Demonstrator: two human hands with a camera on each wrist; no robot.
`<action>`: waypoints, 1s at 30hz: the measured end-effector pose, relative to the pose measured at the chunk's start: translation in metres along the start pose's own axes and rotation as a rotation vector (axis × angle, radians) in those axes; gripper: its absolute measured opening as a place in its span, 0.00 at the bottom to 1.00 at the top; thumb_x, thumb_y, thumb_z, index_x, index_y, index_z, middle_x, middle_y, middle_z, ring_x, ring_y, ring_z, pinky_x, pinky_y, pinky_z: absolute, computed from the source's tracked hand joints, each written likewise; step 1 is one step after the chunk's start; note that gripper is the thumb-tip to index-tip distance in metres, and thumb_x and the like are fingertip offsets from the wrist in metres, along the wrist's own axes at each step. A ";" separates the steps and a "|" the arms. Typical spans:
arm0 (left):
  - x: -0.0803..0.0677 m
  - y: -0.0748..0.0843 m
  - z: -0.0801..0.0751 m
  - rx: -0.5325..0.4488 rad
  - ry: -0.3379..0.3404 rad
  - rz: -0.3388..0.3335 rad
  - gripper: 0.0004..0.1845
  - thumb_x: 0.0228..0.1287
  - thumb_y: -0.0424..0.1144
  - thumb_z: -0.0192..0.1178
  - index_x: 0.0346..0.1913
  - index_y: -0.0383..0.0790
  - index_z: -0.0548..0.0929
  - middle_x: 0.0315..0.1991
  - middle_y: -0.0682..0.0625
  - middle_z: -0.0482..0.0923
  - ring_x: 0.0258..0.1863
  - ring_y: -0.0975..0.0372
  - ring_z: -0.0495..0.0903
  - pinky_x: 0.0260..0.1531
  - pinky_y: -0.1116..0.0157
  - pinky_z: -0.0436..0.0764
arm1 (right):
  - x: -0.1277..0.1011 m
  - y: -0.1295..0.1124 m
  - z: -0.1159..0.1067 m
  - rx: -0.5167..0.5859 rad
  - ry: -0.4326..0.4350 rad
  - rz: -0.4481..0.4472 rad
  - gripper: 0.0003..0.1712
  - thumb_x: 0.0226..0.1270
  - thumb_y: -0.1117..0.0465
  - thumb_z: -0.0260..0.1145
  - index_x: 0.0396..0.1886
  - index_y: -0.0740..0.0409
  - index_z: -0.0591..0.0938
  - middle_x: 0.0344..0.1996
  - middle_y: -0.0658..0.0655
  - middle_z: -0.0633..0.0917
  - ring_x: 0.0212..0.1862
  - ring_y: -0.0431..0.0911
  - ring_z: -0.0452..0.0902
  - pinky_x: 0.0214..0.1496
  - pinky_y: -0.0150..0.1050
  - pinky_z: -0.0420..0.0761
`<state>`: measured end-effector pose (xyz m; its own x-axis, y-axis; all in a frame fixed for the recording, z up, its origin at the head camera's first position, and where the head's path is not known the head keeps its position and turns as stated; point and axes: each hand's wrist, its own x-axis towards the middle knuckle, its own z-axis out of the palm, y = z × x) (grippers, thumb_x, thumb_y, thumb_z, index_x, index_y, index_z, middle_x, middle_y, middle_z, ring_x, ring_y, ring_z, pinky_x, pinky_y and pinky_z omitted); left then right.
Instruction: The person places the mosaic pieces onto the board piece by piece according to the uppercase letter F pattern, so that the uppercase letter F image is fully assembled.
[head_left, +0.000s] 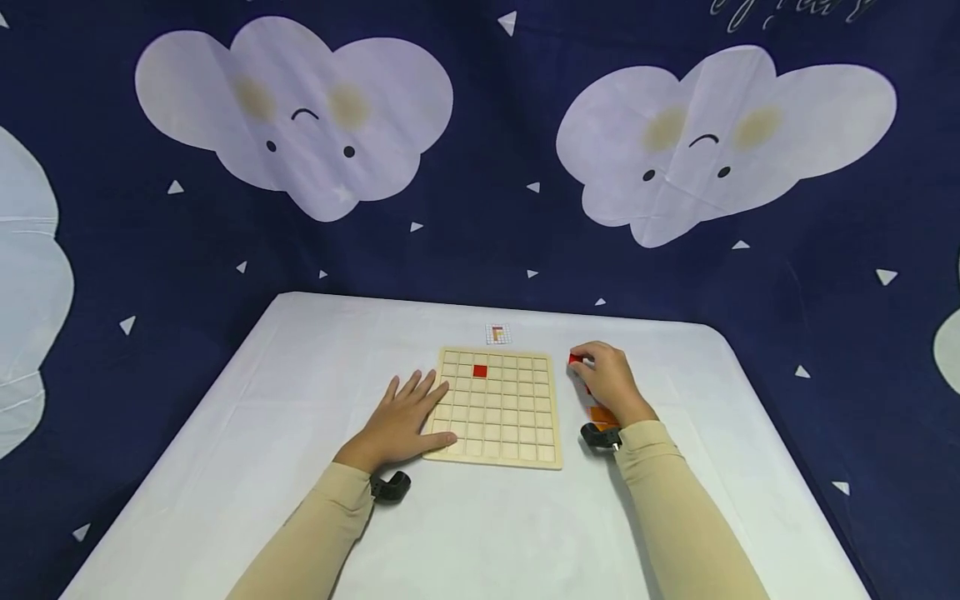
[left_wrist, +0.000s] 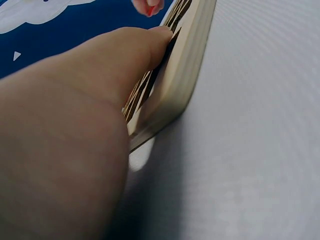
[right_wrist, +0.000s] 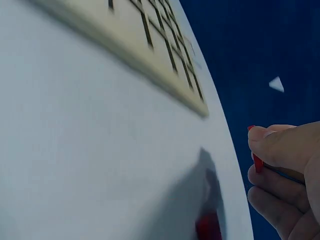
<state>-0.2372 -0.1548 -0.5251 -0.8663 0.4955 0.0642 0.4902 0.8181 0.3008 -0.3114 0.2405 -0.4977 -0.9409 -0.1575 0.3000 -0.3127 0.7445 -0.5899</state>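
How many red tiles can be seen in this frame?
2. One red tile sits in the wooden grid board, second row from the far edge. Another red tile is pinched by the right hand. More may lie hidden under that hand.

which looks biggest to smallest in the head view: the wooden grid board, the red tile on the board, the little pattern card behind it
1. wooden grid board, by far the largest.
2 and 3. pattern card and red tile on the board: the card looks slightly larger, but they are too close to rank surely.
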 end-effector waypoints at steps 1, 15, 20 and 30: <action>0.001 0.000 0.000 0.004 -0.004 -0.003 0.53 0.68 0.75 0.55 0.84 0.44 0.60 0.84 0.41 0.48 0.82 0.44 0.42 0.76 0.38 0.37 | 0.002 -0.004 0.002 0.005 0.000 -0.013 0.14 0.69 0.69 0.75 0.53 0.69 0.88 0.52 0.65 0.87 0.58 0.60 0.83 0.62 0.55 0.80; 0.003 0.001 0.001 0.021 -0.023 -0.018 0.54 0.67 0.77 0.52 0.85 0.45 0.59 0.85 0.43 0.46 0.83 0.45 0.42 0.76 0.40 0.35 | 0.017 -0.055 0.045 0.076 -0.087 -0.117 0.13 0.69 0.69 0.75 0.51 0.66 0.89 0.49 0.60 0.88 0.55 0.55 0.84 0.60 0.48 0.82; 0.003 0.000 0.003 0.023 -0.039 -0.025 0.54 0.67 0.78 0.51 0.85 0.46 0.58 0.85 0.44 0.44 0.83 0.47 0.39 0.76 0.41 0.33 | 0.018 -0.071 0.063 0.075 -0.140 -0.118 0.13 0.70 0.68 0.74 0.52 0.65 0.89 0.49 0.58 0.88 0.52 0.51 0.84 0.56 0.43 0.83; 0.001 0.001 0.000 0.019 -0.024 -0.010 0.54 0.67 0.77 0.53 0.84 0.45 0.60 0.84 0.42 0.46 0.83 0.45 0.41 0.76 0.39 0.36 | 0.020 -0.086 0.082 -0.007 -0.209 -0.180 0.12 0.70 0.67 0.75 0.51 0.63 0.90 0.50 0.57 0.88 0.53 0.50 0.84 0.58 0.44 0.82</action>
<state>-0.2381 -0.1534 -0.5249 -0.8684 0.4943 0.0384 0.4838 0.8280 0.2833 -0.3136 0.1197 -0.5025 -0.8769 -0.4177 0.2378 -0.4771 0.6965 -0.5360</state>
